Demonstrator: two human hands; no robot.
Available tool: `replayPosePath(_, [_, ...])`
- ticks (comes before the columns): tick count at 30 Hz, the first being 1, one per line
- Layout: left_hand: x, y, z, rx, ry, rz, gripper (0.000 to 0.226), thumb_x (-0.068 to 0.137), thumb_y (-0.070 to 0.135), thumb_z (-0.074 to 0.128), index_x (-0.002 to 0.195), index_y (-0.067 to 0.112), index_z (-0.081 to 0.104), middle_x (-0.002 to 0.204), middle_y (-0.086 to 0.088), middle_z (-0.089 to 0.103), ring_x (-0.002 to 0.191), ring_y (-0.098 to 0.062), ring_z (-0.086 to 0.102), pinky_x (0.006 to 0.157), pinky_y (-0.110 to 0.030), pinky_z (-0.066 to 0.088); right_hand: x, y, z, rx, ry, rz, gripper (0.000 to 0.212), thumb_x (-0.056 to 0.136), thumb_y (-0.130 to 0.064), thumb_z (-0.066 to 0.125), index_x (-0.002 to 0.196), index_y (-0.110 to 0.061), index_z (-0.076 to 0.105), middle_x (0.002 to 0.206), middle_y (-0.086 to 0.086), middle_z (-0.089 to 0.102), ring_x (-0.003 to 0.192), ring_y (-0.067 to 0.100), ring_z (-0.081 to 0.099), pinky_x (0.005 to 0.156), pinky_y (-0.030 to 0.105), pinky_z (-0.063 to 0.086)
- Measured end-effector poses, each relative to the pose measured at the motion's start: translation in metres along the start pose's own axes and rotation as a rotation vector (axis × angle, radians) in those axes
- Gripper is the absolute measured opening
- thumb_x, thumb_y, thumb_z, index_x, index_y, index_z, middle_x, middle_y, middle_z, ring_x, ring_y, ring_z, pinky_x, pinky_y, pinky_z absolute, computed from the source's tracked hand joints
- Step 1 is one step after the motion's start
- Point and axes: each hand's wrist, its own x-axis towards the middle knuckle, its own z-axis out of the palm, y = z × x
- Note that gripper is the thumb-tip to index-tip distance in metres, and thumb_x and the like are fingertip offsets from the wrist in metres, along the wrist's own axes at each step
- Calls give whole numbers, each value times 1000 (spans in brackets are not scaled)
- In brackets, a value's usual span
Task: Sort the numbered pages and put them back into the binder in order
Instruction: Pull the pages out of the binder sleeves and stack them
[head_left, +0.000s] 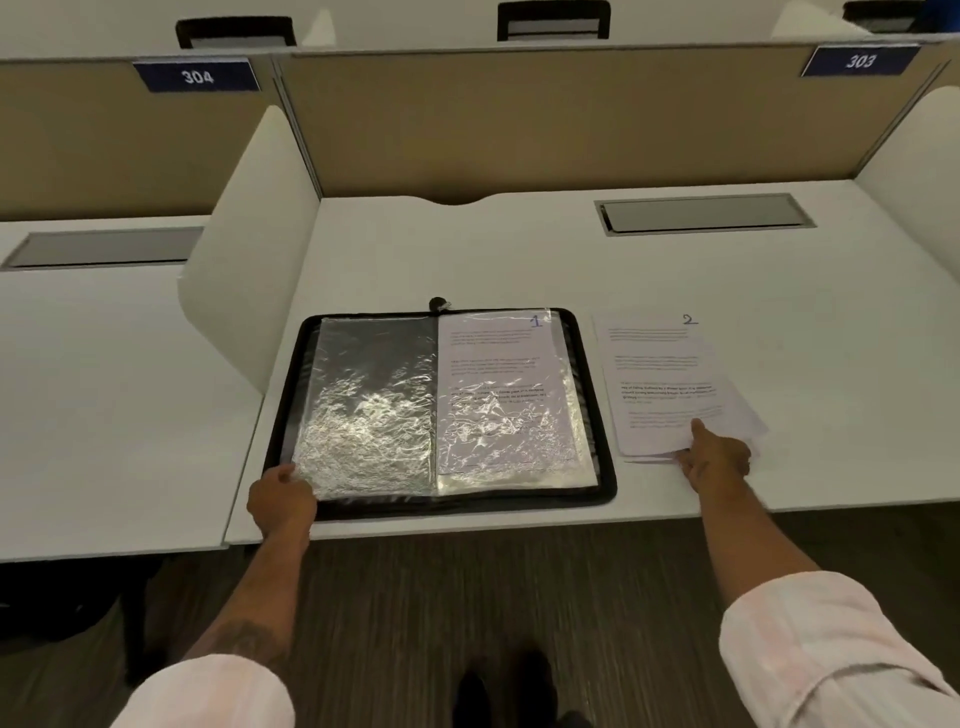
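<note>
Clear plastic gleams in our open binder (592, 415) on the desk (467, 249), page 1 (498, 374) already sleeved. Our left hand (280, 499) grips its near corner; our right hand (719, 460) pinches the stack (675, 431) just beside it. Page 2 (660, 364), on top, likely goes next: lift it alone.

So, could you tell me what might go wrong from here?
The right hand holds the corner of the loose stack, whose sheets are fanned, so it may lift several, not only page 2. The plastic sleeves in the binder are crinkled, so a sheet could catch or crease going in. The binder lies near the front edge of the desk; if the left hand at its corner tugs, it might slip off.
</note>
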Motion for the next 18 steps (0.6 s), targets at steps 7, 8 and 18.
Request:
replayPosePath(7, [-19, 26, 19, 193, -42, 377, 36, 87, -1, 59, 119, 16, 65, 150, -5, 37, 132, -26, 43, 104, -42, 43, -64, 7, 29, -793, -33, -509, 36, 99, -37, 48, 95, -5, 64, 99, 16, 69, 73, 22, 55, 66, 30, 46])
replayPosePath(8, [-27, 33, 24, 203, -105, 448, 35, 89, 1, 59, 120, 18, 64, 152, -1, 34, 132, -22, 41, 104, -38, 43, -79, 10, 38, -838, -108, -594, 36, 99, -40, 47, 96, -8, 64, 98, 13, 69, 74, 20, 56, 68, 30, 49])
replayPosePath(18, [-90, 54, 89, 629, -606, 1008, 52, 99, 34, 55, 147, 19, 41, 162, 1, 19, 144, -21, 28, 109, -40, 39, -161, 75, 79, -1387, -495, -899, 62, 101, -51, 35, 155, -36, 9, 161, 24, 2, 149, 40, 0, 119, 56, 9])
